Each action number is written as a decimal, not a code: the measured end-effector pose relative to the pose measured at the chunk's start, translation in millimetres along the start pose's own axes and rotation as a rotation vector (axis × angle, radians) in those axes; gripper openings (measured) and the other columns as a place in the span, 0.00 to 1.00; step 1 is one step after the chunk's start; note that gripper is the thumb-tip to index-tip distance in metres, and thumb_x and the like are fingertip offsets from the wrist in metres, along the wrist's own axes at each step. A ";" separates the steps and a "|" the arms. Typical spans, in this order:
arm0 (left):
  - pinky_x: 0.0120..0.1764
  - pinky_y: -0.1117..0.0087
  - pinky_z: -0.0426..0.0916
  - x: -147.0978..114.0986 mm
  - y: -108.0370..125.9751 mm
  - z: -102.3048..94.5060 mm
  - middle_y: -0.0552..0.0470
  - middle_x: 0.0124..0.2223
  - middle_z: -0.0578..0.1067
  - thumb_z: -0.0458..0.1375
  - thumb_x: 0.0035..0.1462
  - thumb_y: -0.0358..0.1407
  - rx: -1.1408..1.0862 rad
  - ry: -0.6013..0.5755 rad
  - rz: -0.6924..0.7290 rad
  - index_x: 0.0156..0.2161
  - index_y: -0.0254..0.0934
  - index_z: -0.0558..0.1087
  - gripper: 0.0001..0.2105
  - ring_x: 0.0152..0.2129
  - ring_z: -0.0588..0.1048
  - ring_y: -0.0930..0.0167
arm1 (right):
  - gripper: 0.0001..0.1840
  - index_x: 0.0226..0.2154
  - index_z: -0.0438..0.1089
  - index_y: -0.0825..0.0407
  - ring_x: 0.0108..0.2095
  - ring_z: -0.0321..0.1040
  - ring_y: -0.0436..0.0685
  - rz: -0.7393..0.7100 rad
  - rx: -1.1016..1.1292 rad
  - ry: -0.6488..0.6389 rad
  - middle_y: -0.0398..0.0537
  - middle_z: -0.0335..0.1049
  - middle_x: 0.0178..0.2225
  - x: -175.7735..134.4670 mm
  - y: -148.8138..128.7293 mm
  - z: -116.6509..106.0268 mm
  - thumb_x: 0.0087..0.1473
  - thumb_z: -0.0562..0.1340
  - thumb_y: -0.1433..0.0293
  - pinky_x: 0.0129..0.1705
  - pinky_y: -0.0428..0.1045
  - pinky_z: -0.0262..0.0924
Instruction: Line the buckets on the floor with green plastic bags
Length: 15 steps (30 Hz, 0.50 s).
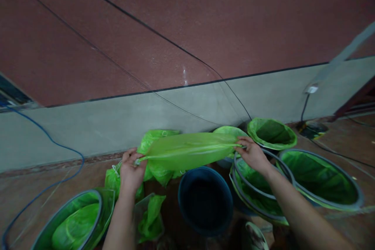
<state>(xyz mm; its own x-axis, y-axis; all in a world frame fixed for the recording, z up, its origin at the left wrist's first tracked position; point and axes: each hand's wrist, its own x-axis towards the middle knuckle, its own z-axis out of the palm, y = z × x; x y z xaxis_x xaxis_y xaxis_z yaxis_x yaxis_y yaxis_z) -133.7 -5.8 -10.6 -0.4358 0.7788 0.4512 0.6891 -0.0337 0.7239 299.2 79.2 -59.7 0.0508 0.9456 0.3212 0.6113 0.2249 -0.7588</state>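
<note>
Clearly translucent green bag [187,150], stretched taut.

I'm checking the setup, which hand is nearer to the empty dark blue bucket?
Left, slightly. The left hand is just left of and above the dark blue bucket; the right hand is farther up and right.

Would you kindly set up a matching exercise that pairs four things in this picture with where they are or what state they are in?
Things:
1. Stretched green plastic bag
2. Dark blue round bucket
3. Blue cable
4. White wall socket

Places or states:
A. On the grey wall at the right
B. Held at both ends by the left hand and right hand
C. Unlined, standing below the held bag
D. Trailing down the wall at the left

Pairs: 1-B, 2-C, 3-D, 4-A
</note>
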 end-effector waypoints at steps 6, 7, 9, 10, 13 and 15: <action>0.54 0.57 0.63 -5.4 25.3 -5.8 0.48 0.46 0.78 0.62 0.43 0.36 -0.824 -0.015 -0.127 0.28 0.38 0.72 0.06 0.50 0.73 0.60 | 0.09 0.23 0.74 0.50 0.58 0.60 0.63 0.039 0.512 0.195 0.50 0.65 0.58 4.6 -18.8 -8.7 0.45 0.66 0.61 0.60 0.58 0.53; 0.52 0.59 0.65 -6.4 29.1 -4.9 0.49 0.42 0.79 0.63 0.43 0.36 -0.921 -0.022 -0.184 0.29 0.38 0.72 0.07 0.45 0.75 0.62 | 0.09 0.23 0.74 0.50 0.59 0.60 0.63 0.028 0.570 0.184 0.48 0.66 0.57 4.0 -23.0 -10.0 0.46 0.66 0.61 0.61 0.57 0.52; 0.45 0.64 0.68 -7.7 34.0 -2.1 0.53 0.34 0.79 0.65 0.43 0.36 -1.008 0.004 -0.294 0.30 0.38 0.72 0.08 0.35 0.76 0.67 | 0.09 0.26 0.75 0.49 0.57 0.62 0.62 0.029 0.655 0.134 0.48 0.72 0.51 2.9 -28.7 -11.3 0.48 0.65 0.61 0.60 0.56 0.54; 0.42 0.67 0.69 -8.0 34.9 -0.2 0.55 0.30 0.77 0.65 0.43 0.37 -1.004 0.037 -0.333 0.30 0.38 0.71 0.09 0.30 0.75 0.70 | 0.10 0.27 0.75 0.49 0.54 0.65 0.61 0.048 0.684 0.110 0.48 0.75 0.45 2.4 -29.7 -10.8 0.50 0.65 0.59 0.57 0.55 0.57; 0.31 0.74 0.65 -7.9 33.6 5.4 0.60 0.24 0.72 0.65 0.45 0.42 -0.822 0.088 -0.348 0.29 0.38 0.70 0.12 0.21 0.68 0.76 | 0.15 0.29 0.73 0.48 0.40 0.72 0.60 0.149 0.727 0.100 0.46 0.76 0.32 1.8 -27.0 -5.2 0.50 0.64 0.54 0.44 0.53 0.66; 0.28 0.75 0.62 -7.6 31.8 8.2 0.60 0.23 0.69 0.63 0.49 0.45 -0.585 0.086 -0.271 0.28 0.39 0.69 0.12 0.20 0.65 0.76 | 0.18 0.29 0.70 0.48 0.33 0.72 0.58 0.224 0.723 0.105 0.44 0.75 0.27 0.9 -23.2 0.5 0.50 0.63 0.50 0.36 0.51 0.66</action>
<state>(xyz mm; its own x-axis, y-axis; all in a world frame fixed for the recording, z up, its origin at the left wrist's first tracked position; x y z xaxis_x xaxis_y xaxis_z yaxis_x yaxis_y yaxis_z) -103.7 -7.7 4.7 -0.6113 0.7555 0.2356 0.1301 -0.1978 0.9716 284.7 75.0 -42.2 0.2099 0.9675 0.1410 -0.0899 0.1627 -0.9826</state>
